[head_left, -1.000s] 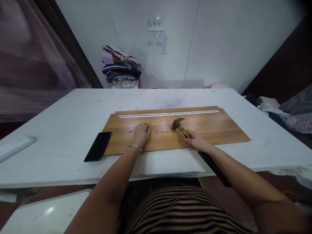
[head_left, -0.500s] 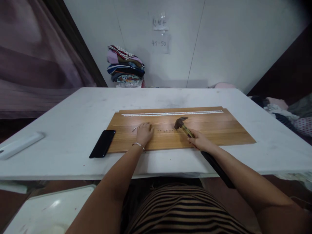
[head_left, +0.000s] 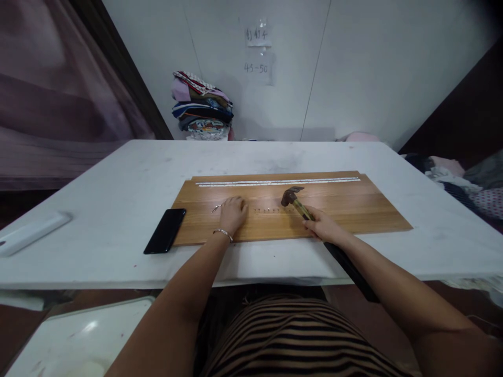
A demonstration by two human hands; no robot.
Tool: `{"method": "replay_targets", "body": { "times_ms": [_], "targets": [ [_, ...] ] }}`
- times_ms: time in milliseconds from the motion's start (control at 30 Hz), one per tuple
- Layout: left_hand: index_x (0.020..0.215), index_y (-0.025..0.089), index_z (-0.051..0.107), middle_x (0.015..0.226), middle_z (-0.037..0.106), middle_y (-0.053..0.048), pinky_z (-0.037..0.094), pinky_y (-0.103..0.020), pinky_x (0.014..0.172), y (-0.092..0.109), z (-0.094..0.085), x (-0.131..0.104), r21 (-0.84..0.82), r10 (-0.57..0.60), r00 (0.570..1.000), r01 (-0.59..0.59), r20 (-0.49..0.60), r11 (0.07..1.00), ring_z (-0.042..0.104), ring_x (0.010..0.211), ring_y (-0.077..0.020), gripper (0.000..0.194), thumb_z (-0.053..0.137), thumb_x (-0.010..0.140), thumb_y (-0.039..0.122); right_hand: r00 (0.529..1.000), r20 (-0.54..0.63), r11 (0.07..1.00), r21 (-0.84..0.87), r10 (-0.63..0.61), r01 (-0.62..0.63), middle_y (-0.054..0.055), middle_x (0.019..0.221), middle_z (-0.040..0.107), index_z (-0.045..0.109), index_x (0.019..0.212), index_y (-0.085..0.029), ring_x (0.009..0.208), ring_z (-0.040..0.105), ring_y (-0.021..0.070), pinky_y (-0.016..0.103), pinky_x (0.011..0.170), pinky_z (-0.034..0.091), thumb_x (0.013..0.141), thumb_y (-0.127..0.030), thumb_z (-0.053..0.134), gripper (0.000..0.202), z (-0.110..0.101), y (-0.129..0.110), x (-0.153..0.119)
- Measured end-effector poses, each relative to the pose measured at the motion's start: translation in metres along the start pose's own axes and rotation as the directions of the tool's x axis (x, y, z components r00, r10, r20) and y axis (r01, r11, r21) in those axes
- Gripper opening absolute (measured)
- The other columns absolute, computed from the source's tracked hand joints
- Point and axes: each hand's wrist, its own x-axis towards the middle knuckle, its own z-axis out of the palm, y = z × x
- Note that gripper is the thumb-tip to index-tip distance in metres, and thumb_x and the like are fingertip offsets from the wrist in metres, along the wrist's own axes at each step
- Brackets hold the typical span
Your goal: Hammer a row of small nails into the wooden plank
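My left hand (head_left: 233, 212) rests on a wooden board (head_left: 346, 207), its fingers curled down against the surface. A few thin shiny nails (head_left: 216, 208) poke out at its outer side, apparently held under the palm. A row of several small nails (head_left: 269, 210) runs along the board just right of that hand. My right hand (head_left: 320, 224) grips a claw hammer (head_left: 302, 209) partway up its handle. The rusty head is over the right end of the row, claw facing away; whether it touches the board I cannot tell. The black handle end passes under my forearm.
Two white measuring strips (head_left: 275, 183) lie along the board's far side. A black phone (head_left: 165, 231) sits at its left end. The white table (head_left: 129, 193) also carries a white elongated object (head_left: 33, 233) and folded cloths (head_left: 202, 107) at the back. A white stool (head_left: 86, 335) stands below.
Both hands and the hammer hold almost the same places. The view has tilted very slightly; nothing was picked up or let go.
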Motion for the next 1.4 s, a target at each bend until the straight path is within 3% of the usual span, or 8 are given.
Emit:
{"method": "replay_targets", "body": {
  "times_ms": [667, 867, 1067, 1400],
  "targets": [
    [0.099, 0.018, 0.068, 0.121, 0.067, -0.012, 0.040, -0.040, 0.104, -0.003, 0.003, 0.000, 0.020, 0.012, 1.000, -0.011, -0.016, 1.000, 0.057, 0.116, -0.0270, 0.024, 0.048, 0.091, 0.029, 1.000, -0.004, 1.000, -0.014, -0.008, 0.008, -0.007, 0.056, 0.047, 0.055, 0.125, -0.017, 0.039, 0.041, 0.0094, 0.021, 0.038, 0.031, 0.077, -0.016, 0.053, 0.048, 0.000, 0.005, 0.003],
    [0.094, 0.019, 0.068, 0.110, 0.069, -0.011, 0.042, -0.040, 0.100, -0.005, 0.005, 0.002, 0.026, 0.032, 0.999, -0.032, -0.015, 0.999, 0.059, 0.109, -0.0263, 0.023, 0.047, 0.091, 0.029, 1.000, 0.003, 1.000, -0.026, 0.009, -0.009, -0.007, 0.053, 0.045, 0.055, 0.126, -0.016, 0.039, 0.040, 0.0095, 0.021, 0.040, 0.031, 0.078, -0.015, 0.053, 0.048, 0.002, 0.004, 0.002],
    [0.096, 0.019, 0.068, 0.119, 0.068, -0.011, 0.041, -0.040, 0.102, -0.006, 0.006, 0.002, 0.022, 0.021, 0.999, -0.021, -0.024, 1.000, 0.058, 0.114, -0.0262, 0.023, 0.048, 0.090, 0.029, 1.000, -0.001, 1.000, -0.029, 0.008, -0.008, -0.007, 0.053, 0.047, 0.055, 0.125, -0.016, 0.039, 0.041, 0.0098, 0.021, 0.039, 0.031, 0.079, -0.017, 0.054, 0.047, 0.002, 0.009, 0.004],
    [0.095, 0.019, 0.068, 0.114, 0.069, -0.011, 0.041, -0.039, 0.102, -0.006, 0.006, 0.002, 0.002, 0.016, 1.000, -0.016, -0.024, 1.000, 0.058, 0.113, -0.0265, 0.023, 0.049, 0.090, 0.030, 1.000, 0.005, 0.999, -0.045, -0.002, 0.002, -0.007, 0.055, 0.049, 0.055, 0.122, -0.017, 0.040, 0.042, 0.0091, 0.021, 0.040, 0.032, 0.079, -0.014, 0.052, 0.043, 0.001, 0.003, 0.002]
  ]
}}
